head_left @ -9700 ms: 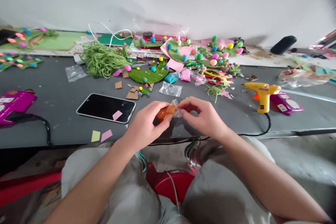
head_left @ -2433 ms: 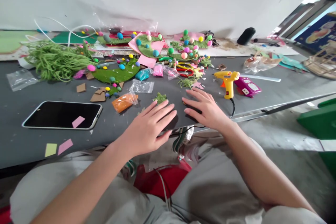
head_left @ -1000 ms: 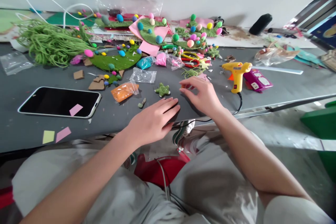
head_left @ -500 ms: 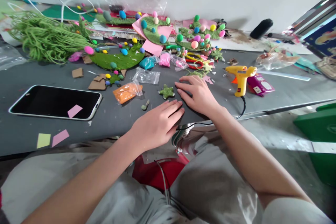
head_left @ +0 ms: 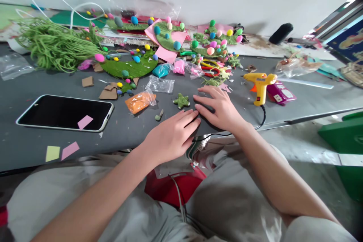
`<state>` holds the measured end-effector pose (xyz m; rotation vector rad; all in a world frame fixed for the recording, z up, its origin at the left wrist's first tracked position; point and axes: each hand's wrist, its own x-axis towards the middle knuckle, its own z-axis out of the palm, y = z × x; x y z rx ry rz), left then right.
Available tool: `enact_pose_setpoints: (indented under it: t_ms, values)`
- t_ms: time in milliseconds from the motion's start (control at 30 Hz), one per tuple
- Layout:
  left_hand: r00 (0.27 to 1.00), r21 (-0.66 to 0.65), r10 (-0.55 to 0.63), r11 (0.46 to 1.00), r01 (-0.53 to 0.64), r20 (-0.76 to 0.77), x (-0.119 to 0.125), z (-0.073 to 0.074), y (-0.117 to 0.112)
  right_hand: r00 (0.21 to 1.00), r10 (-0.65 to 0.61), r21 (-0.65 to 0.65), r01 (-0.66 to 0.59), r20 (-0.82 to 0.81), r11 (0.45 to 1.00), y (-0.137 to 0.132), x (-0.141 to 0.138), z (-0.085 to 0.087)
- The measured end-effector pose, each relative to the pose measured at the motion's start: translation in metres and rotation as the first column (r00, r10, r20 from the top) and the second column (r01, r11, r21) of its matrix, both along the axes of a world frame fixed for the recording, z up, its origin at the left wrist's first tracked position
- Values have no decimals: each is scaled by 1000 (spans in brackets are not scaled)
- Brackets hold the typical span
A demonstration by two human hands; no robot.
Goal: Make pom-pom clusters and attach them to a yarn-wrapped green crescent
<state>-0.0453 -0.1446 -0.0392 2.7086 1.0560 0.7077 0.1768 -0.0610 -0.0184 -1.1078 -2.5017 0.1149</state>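
My left hand (head_left: 172, 134) rests palm down at the front edge of the grey table (head_left: 119, 140), fingers stretched out and holding nothing. Just right of it, my right hand (head_left: 217, 107) lies on the tabletop with its fingers spread. A small green star (head_left: 182, 101), which looks wrapped in yarn with pale tips, sits beyond my left fingertips and left of my right hand, touched by neither. Nearer my left hand is a small grey-green piece (head_left: 159, 115) of unclear kind. An orange packet (head_left: 140, 101) in clear plastic lies to the left of the star.
A phone (head_left: 65, 112) lies at left, with paper scraps around it. Green yarn (head_left: 59, 47) and pompom-covered green shapes (head_left: 130, 64) crowd the back. Red-handled scissors (head_left: 210, 71) lie behind my right hand. A yellow glue gun (head_left: 260, 87) stands at right, its cord (head_left: 262, 119) running along the table edge.
My right hand's fingers have shifted slightly, and the whole view has moved a little. The star and the left hand stay in about the same place.
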Motion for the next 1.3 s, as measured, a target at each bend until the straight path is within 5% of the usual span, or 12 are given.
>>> enact_pose_setpoints:
  t_ms: [200, 367, 533, 733, 900, 1300]
  values:
    - [1000, 10, 18, 1000, -18, -10, 1, 0, 0, 997, -78, 31, 78, 11, 997, 1, 4, 1]
    - [1000, 8, -3, 1000, 3, 0, 1, -1, 0, 999, 32, 1, -32, 6, 1000, 1, 2, 0]
    - [1000, 7, 9, 1000, -9, -17, 1, -1, 0, 998, -66, 11, 66, 12, 998, 4, 2, -2]
    - [1000, 4, -5, 1000, 5, 3, 0, -1, 0, 998, 49, -9, -49, 50, 999, -1, -1, -2]
    - [1000, -4, 11, 1000, -11, -12, 0, -1, 0, 997, -72, -22, 73, 39, 997, 3, 4, -2]
    - [999, 4, 16, 1000, -16, -30, 0, -2, 0, 997, -43, -23, 42, -59, 999, -2, 22, 0]
